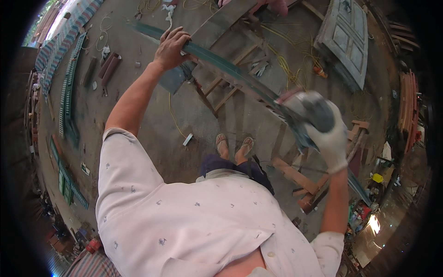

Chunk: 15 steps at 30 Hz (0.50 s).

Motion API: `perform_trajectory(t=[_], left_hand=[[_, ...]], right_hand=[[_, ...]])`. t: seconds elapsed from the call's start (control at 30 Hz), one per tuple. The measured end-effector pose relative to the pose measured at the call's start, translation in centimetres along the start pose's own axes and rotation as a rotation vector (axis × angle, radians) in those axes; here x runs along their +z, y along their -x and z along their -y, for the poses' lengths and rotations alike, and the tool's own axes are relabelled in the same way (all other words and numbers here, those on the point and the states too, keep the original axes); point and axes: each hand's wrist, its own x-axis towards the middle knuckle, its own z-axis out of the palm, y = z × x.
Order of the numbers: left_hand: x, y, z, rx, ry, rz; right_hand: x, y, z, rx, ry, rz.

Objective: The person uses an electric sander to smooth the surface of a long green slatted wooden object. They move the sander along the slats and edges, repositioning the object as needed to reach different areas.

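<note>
A long green-painted wooden beam [226, 68] slants across in front of me, from the upper left down to the lower right. Toward its far end, my bare left hand [171, 48] is closed over it, thumb and fingers wrapped round the edge. On the beam farther right rests my right hand [320, 129], in a white and grey glove and smeared by motion. It seems closed around something; a reddish edge [288, 96] shows at its front, but the kind of thing cannot be told. Wooden trestles [295, 173] stand beneath the beam.
A grey panelled door [344, 44] leans at the upper right. Yellow cord [286, 69] lies coiled on the floor near it. Green slatted frames [69, 92] and dark red rolls [110, 69] lie at left. Stacked boards [408, 108] stand along the right side.
</note>
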Motion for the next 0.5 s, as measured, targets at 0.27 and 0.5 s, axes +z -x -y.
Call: perform_trajectory(t=[0.27, 0.5], left_hand=[[-1.1, 0.6, 1.3, -0.067, 0.021, 0.114], [-1.9, 1.2, 2.4, -0.055, 0.394, 0.014]], right_hand=[[7.2, -5.4, 7.5, -0.127, 0.251, 0.105], [9.8, -3.1, 7.4, -0.09, 0.204, -0.121]])
